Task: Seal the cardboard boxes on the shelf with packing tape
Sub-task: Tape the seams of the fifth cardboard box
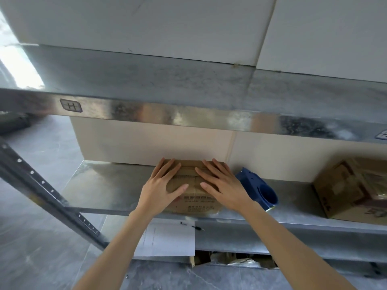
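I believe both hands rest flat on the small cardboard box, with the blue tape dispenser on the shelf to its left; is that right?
Not quite: the head view shows the blue tape dispenser on the shelf to the right of the small cardboard box, beside the right hand. The left hand lies flat on the box too.

Two brown cardboard boxes were counted: the centre box (196,203) and the right box (354,189). Behind stood two large pale cartons, the left carton (146,141) and the right carton (282,155). There was one blue tape dispenser (258,188), one paper sheet (167,239), one pen (192,226), and two hands: left hand (161,191), right hand (225,186).
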Tool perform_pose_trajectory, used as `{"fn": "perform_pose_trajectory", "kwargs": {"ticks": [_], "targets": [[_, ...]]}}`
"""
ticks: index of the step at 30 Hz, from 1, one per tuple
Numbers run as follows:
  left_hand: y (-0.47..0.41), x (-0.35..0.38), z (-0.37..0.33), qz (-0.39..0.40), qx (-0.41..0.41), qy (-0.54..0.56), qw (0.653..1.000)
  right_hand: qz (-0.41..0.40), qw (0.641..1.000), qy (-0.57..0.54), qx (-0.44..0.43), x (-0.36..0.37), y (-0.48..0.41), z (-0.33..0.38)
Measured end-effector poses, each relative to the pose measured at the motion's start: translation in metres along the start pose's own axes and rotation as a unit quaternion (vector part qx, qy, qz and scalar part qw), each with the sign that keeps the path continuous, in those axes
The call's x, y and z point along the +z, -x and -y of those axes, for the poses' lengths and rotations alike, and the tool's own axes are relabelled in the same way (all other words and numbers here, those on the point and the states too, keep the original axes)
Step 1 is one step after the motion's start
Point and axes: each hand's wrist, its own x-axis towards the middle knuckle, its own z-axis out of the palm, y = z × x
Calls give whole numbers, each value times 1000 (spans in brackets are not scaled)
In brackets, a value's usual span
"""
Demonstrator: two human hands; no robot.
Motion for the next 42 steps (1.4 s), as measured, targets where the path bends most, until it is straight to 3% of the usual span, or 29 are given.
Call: {"fn": "perform_pose_trajectory", "kwargs": {"ticks": [7,11,16,19,23,28,33,38,42], "targets": [[-1,5,4,-8,4,46,999,-31,994,-103,14,8,-2,-3],[-4,5,7,-4,23,79,997,-75,966,-233,86,5,-1,-7],[-12,-6,12,41,38,145,988,-66,956,-265,104,6,2,-17],[-17,-11,11,36,40,133,990,-68,960,-250,108,4,8,-19],[-13,-10,11,-54,21,97,994,-107,961,-233,102,-2,20,-24],[-14,-2,6,-91,1,81,993,-96,961,-242,90,-8,31,-30],[-14,1,1,-99,-4,3,995,-157,948,-226,159,-15,47,-45],[-8,2,-14,-95,-44,-42,994,-81,964,-54,247,-6,56,-73],[0,2,-22,-94,-84,-53,991,-13,965,1,263,9,59,-90]]}}
